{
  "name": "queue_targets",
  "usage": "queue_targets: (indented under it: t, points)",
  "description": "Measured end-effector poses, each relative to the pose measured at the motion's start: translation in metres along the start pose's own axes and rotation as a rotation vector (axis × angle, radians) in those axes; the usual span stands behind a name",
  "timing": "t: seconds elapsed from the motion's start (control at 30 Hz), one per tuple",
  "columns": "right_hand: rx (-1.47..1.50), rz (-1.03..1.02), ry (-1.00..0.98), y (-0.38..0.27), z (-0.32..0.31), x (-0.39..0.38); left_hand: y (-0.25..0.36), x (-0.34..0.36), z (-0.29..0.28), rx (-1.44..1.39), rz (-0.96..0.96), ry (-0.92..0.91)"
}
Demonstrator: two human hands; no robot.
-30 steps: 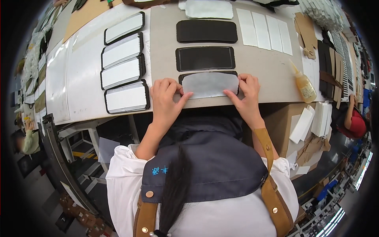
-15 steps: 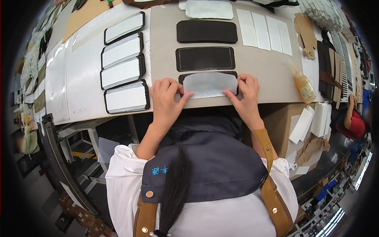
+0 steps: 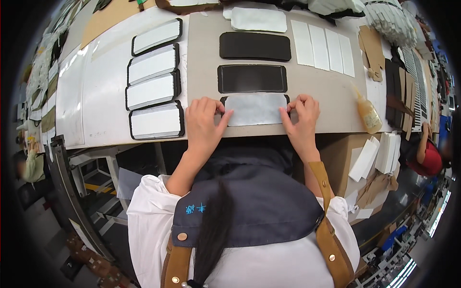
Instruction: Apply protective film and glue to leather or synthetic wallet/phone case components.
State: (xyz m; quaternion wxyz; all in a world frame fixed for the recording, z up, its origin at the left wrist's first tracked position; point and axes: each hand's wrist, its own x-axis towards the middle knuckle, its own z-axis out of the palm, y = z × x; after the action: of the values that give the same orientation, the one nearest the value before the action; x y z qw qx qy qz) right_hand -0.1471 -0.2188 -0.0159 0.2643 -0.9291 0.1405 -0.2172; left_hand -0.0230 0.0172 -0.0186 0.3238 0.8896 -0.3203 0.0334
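Observation:
At the table's near edge lies a pale grey rectangular sheet (image 3: 257, 109) over a black panel, of which only the dark upper corners show. My left hand (image 3: 204, 120) pinches the sheet's left end, thumb on top and fingers curled at the panel's edge. At the opposite end, my right hand (image 3: 302, 116) grips the sheet the same way. Just beyond sits a black panel (image 3: 252, 78) with a thin pale outline. Farther off is a plain black panel (image 3: 254, 46), then a stack of whitish sheets (image 3: 259, 20).
Several black-edged panels topped with white pieces (image 3: 156, 121) form a column at left. Narrow white strips (image 3: 321, 47) lie at the far right. A bottle of yellowish liquid (image 3: 369, 115) with a pointed nozzle stands near the right edge. Below it, a cardboard box (image 3: 336, 149) adjoins white pieces.
The sheet was bowed with curved edges and now lies flatter and straighter over the black panel. Both hands keep hold of its ends. The whole view has shifted slightly.

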Motion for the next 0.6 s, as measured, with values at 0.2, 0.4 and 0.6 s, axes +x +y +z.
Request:
queue_targets:
  t: [0.2, 0.4, 0.6]
  points:
    - [-0.01, 0.004, 0.003, -0.0016, -0.0008, 0.0004, -0.0013, 0.0003, 0.0028, 0.003, 0.012, 0.02]
    - [-0.014, 0.018, -0.006, -0.0003, 0.0005, -0.0003, 0.0008, 0.0012, 0.0007, 0.022, 0.011, 0.013]
    - [-0.042, 0.058, 0.057, 0.0003, -0.0007, -0.0025, 0.0011, 0.0004, -0.0016, -0.076, -0.078, 0.042]
